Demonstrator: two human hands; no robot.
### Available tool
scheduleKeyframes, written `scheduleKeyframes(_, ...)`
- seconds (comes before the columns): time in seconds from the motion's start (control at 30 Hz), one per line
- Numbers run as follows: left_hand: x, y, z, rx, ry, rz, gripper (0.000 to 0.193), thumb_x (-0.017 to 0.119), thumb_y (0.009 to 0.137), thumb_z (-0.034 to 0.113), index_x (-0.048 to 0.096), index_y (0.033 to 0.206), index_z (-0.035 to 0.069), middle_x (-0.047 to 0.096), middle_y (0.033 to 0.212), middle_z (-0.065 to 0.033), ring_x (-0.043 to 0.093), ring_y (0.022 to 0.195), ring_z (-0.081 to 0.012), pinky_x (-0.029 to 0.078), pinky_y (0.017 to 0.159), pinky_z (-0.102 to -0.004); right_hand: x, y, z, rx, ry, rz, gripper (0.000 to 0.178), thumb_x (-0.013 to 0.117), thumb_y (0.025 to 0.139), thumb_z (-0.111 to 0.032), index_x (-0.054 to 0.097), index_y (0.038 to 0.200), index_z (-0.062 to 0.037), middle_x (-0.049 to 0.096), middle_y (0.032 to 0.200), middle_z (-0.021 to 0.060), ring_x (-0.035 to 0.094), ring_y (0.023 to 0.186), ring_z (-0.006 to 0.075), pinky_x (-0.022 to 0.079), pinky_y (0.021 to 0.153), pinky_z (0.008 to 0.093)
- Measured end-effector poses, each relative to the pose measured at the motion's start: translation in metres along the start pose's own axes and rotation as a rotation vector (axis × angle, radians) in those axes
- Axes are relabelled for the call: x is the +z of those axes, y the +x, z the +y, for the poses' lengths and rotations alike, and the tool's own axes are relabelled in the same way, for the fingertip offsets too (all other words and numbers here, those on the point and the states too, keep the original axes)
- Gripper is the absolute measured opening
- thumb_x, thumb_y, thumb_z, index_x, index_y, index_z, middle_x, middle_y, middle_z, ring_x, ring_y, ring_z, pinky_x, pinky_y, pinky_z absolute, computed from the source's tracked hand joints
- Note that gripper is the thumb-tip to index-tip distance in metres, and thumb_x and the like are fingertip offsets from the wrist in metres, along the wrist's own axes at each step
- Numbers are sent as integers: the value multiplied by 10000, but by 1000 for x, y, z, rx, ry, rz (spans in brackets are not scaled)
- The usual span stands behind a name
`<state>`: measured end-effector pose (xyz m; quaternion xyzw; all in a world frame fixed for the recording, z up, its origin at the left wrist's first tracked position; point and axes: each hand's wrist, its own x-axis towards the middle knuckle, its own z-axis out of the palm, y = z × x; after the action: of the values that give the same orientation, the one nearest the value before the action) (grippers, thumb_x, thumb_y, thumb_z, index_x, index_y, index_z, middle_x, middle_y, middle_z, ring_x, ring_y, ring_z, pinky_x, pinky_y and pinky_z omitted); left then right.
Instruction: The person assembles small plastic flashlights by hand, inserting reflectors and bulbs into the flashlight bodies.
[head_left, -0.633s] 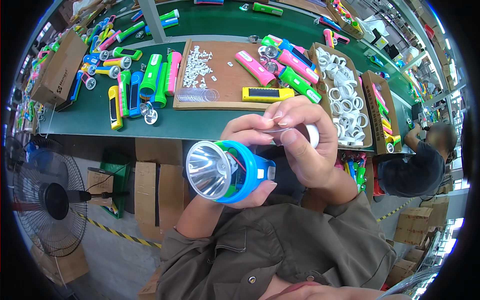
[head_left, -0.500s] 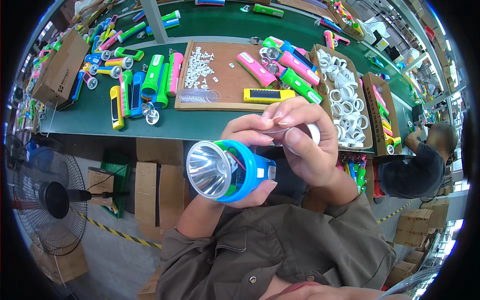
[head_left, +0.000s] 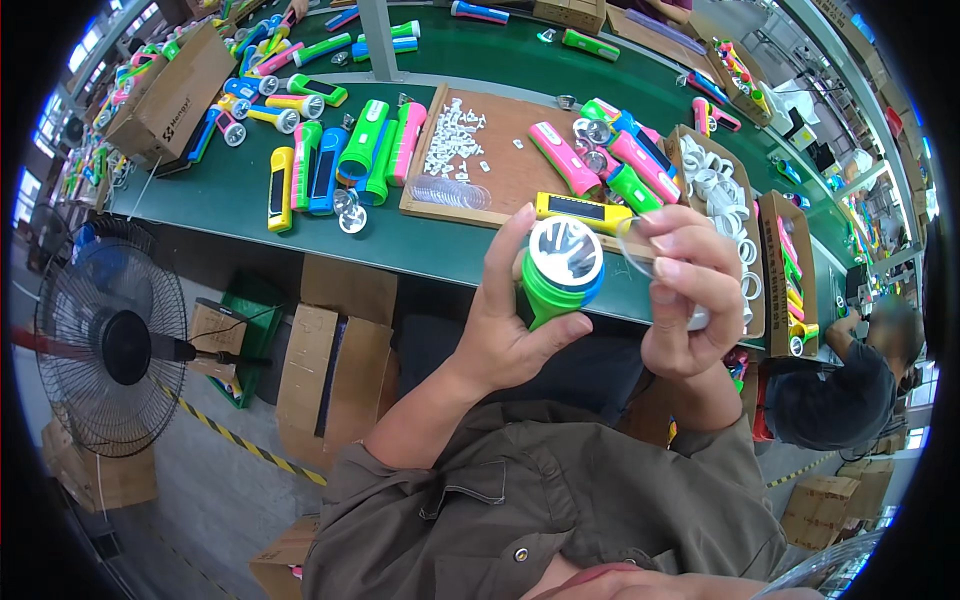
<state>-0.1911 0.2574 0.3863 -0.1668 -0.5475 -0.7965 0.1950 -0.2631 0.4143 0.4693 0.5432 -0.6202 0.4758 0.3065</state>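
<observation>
My left hand (head_left: 478, 335) is wrapped round a green and blue flashlight (head_left: 548, 308), its head tipped up. A shiny reflector (head_left: 566, 252) sits inside the head's opening. To the right, my right hand (head_left: 705, 290) pinches a thin clear lens disc (head_left: 630, 243) by its edge, apart from the flashlight. Part of a white ring (head_left: 699, 318) shows below those fingers, tucked against the palm. Beyond the hands, a yellow flashlight (head_left: 584, 208) lies on the front edge of a wooden tray (head_left: 505, 120).
Clear discs (head_left: 450, 193) and small white parts (head_left: 455, 140) lie on the tray. A carton of white rings (head_left: 745, 300) stands right of it. Assorted flashlights (head_left: 322, 170) crowd the green bench (head_left: 230, 205) at left. A floor fan (head_left: 125, 345) and a seated co-worker (head_left: 835, 400) flank me.
The reflector, earlier hanging out of the flashlight on wires, now sits in its head. The flashlight has turned upward. My right hand has moved right with the lens, and the view has shifted.
</observation>
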Motion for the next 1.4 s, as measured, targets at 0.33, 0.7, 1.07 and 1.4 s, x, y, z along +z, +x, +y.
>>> scheduleKeyframes(0.33,-14,0,-6,67,229,-50,787,714,904,314,222,1469,71,478,1330,-171,547,1153,-252,455,966,-371,14,-2,9,124,183,-256,292,695,761,93,668,1035,-5,633,1050,138,653,1038,348,533,883,430)
scheduleKeyframes(0.7,-20,-34,-29,32,430,-70,662,628,943,342,278,1442,82,572,1243,-228,630,1059,-399,495,888,-414,18,-45,-2,520,359,-311,159,685,778,38,664,915,-40,656,1115,168,640,1077,345,501,924,427)
scheduleKeyframes(1.07,-25,-135,-82,-481,288,-69,500,585,962,282,372,1353,56,564,1203,-157,593,1098,-243,462,940,-355,42,-160,-44,893,330,-248,137,687,816,4,697,951,-16,697,1066,122,646,1069,292,502,936,392)
scheduleKeyframes(1.4,-28,-130,-85,-570,290,-73,417,591,960,271,481,1291,42,629,1162,-147,627,1070,-230,474,932,-353,47,-184,-46,996,310,-159,164,679,836,8,690,1000,-6,680,1105,148,637,1087,282,489,945,378)
